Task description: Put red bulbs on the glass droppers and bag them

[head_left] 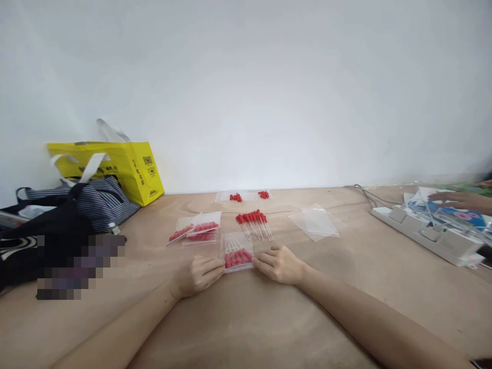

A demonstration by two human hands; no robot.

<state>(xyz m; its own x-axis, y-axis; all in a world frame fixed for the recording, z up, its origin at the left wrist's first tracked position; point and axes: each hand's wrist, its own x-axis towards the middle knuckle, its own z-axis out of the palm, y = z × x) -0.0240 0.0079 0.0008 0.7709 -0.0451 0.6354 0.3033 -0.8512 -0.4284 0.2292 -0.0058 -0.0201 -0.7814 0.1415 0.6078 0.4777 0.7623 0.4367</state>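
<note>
A small clear zip bag [237, 262] lies on the table in front of me, holding several red-bulbed droppers with thin clear stems pointing away. My left hand [197, 277] pinches its near left corner, and my right hand [280, 265] grips the near right corner. Just beyond the bag, a loose row of the same red-bulbed droppers [253, 219] is fanned out. Left of these is a pile of filled zip bags [202, 230]. On the right lies a stack of flat, empty zip bags [317, 223].
More red-bulbed droppers [236, 197] lie on clear plastic by the wall. A yellow bag [142, 174], a striped bag [107, 202] and a black bag [57, 230] crowd the left. At right are a white power strip [430, 233] with cables and another person's hand [457, 197].
</note>
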